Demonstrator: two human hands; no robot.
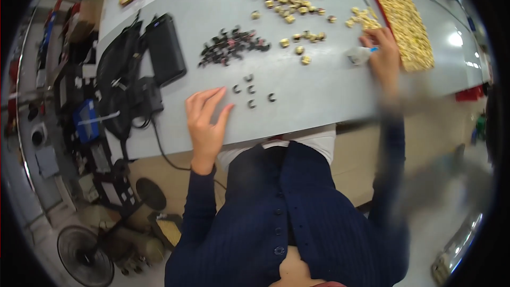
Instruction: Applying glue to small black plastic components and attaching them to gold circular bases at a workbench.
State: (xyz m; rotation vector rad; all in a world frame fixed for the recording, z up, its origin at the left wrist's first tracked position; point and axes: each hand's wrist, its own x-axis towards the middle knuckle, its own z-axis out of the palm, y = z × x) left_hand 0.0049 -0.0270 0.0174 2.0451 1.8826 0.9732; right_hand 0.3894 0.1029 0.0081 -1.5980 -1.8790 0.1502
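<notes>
Head view: take the heap of dark pieces [231, 47] on the grey table [319, 98] as your landmark. The five small dark C-shaped pieces [251, 89] lie on your side of that heap, four close together and one a little apart to the right. They have no clear long axis; the farthest seems to open away from you, the others mostly rightward.

Your left hand [204, 114] is on the near side of the heap, slightly left of it. Thumb and forefinger stand parted with nothing between them, the fingertips just left of the nearest C-shaped pieces, so this is clearly the nearer hand.

Your right hand [383, 53] is well to the right of the heap, fingers bent, beside a small whitish item [358, 55] and just short of a cluster of gold pieces [363, 19]. You can't tell whether it grasps anything. The gold-filled tray [408, 29] lies farther right still.
</notes>
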